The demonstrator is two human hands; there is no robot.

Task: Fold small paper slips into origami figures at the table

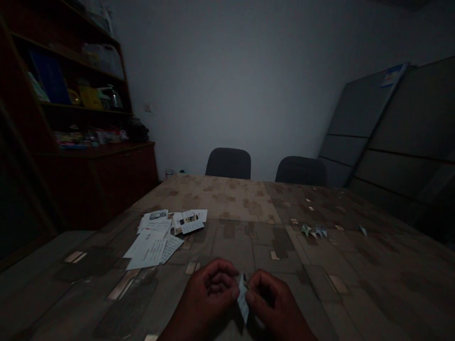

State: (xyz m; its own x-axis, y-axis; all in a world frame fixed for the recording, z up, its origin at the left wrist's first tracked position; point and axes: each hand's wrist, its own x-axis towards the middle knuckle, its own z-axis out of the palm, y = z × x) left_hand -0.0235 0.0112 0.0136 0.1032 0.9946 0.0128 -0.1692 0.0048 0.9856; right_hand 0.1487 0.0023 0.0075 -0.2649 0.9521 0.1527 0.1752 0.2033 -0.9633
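Observation:
A small folded piece of paper (242, 299), pale with a dark printed patch near its top, stands pointed between my two hands close to the table's near side. My left hand (215, 289) pinches its left side with thumb and forefinger, the other fingers curled in. From the right, my right hand (270, 296) grips the paper's other edge between thumb and fingers. Over to the left lies a loose pile of printed paper sheets (151, 246). Several small folded paper pieces (314, 231) sit in a cluster at the right, and a single folded piece (362, 230) lies farther right.
A patterned cloth covers the table (231, 246). Two dark chairs (228, 163) stand at its far side against a pale wall. To the left is a wooden cabinet (95, 175) with filled shelves; grey panels (355, 113) lean at the right. The room is dim.

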